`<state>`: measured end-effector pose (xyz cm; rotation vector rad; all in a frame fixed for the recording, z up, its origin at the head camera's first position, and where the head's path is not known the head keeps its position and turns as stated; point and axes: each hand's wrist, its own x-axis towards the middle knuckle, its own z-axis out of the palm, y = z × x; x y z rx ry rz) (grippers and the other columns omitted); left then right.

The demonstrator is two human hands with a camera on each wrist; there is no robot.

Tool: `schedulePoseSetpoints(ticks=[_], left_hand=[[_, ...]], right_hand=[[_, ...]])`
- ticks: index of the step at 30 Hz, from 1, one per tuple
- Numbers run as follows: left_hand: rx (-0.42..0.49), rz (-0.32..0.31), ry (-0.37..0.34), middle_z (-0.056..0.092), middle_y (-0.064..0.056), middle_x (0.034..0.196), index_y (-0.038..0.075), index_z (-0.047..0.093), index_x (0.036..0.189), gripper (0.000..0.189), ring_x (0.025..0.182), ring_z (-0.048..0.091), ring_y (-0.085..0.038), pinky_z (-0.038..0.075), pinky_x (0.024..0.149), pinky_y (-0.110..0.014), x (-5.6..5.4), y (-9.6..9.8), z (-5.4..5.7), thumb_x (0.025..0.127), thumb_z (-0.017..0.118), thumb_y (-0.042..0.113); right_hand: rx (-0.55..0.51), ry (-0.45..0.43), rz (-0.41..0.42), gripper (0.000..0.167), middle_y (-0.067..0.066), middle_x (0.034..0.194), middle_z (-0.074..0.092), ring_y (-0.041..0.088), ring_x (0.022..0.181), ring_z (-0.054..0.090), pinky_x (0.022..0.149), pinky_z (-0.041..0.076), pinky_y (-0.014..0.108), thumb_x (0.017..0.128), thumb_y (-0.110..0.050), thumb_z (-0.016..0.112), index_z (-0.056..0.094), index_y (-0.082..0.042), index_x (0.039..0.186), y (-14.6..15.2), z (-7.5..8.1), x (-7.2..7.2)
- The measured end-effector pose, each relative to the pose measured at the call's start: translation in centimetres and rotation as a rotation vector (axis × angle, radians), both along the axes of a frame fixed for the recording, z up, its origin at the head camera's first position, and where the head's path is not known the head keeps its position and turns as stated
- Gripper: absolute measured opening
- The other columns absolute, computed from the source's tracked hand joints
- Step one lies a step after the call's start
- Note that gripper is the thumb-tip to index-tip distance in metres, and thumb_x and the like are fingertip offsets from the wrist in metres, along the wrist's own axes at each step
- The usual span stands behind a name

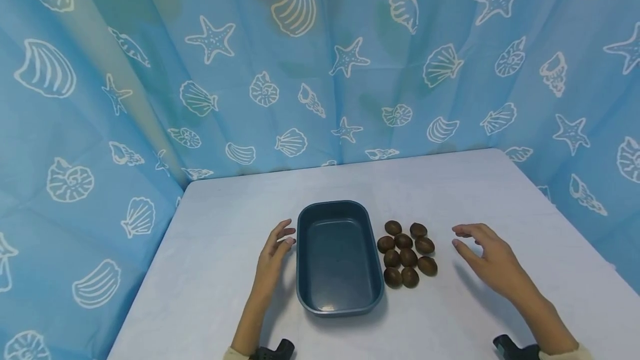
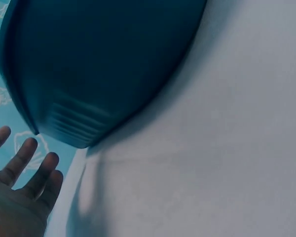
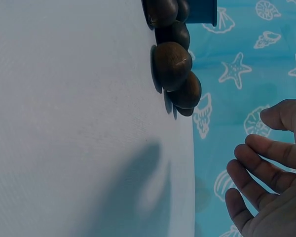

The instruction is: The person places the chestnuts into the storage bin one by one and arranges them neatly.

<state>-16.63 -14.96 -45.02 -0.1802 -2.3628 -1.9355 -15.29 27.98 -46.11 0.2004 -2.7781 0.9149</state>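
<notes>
A dark blue rectangular dish with rounded corners and nothing in it sits mid-table. Beside its right wall lie several round, glossy brown nuts, grouped close together; they look like chestnuts. My left hand is at the dish's left side, fingertips near the rim, holding nothing. In the left wrist view its fingers are spread and relaxed below the dish's ridged end. To the right of the nuts hovers my right hand, its fingers loosely bent with nothing in them. The right wrist view shows those fingers apart from the nuts.
A white cloth covers the table. Blue curtains printed with seashells and starfish hang behind it and along both sides. Each wrist wears a black camera mount, such as the left one.
</notes>
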Motion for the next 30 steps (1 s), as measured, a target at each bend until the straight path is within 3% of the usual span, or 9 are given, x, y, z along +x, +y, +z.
schedulePoseSetpoints(ticks=[9,16,24,30], left_hand=[[0.029,0.023,0.012,0.051,-0.023,0.140,0.009,0.045,0.149,0.047,0.124,0.054,-0.033,0.040,0.107,-0.048,0.2,0.6,-0.7,0.105,0.051,0.021],[0.045,-0.008,-0.009,0.047,-0.023,0.144,0.010,0.044,0.150,0.046,0.129,0.049,-0.042,0.039,0.107,-0.052,0.5,1.1,-0.8,0.106,0.049,0.020],[0.040,-0.014,-0.040,0.048,-0.019,0.144,0.013,0.045,0.150,0.045,0.126,0.053,-0.039,0.041,0.105,-0.050,0.4,1.0,-1.0,0.106,0.048,0.024],[0.051,-0.002,-0.049,0.047,-0.015,0.146,0.017,0.045,0.151,0.044,0.126,0.054,-0.034,0.042,0.105,-0.048,-0.6,0.7,-3.2,0.107,0.045,0.020]], right_hand=[[-0.009,0.018,0.002,0.034,0.019,0.126,0.056,0.043,0.117,0.053,0.092,0.043,0.068,0.101,-0.022,0.060,0.059,-0.003,0.129,-0.3,-0.5,0.5],[-0.028,0.043,0.006,0.030,0.017,0.123,0.058,0.042,0.116,0.055,0.090,0.045,0.065,0.100,-0.020,0.062,0.062,-0.004,0.126,-0.4,-0.7,0.8],[-0.032,0.019,-0.010,0.027,0.014,0.121,0.060,0.041,0.116,0.056,0.091,0.045,0.065,0.100,-0.021,0.062,0.063,-0.007,0.124,-0.6,-1.0,1.2],[-0.046,0.028,-0.002,0.026,0.012,0.120,0.061,0.039,0.114,0.057,0.090,0.046,0.063,0.099,-0.020,0.063,0.064,-0.008,0.123,-0.8,-1.2,1.4]])
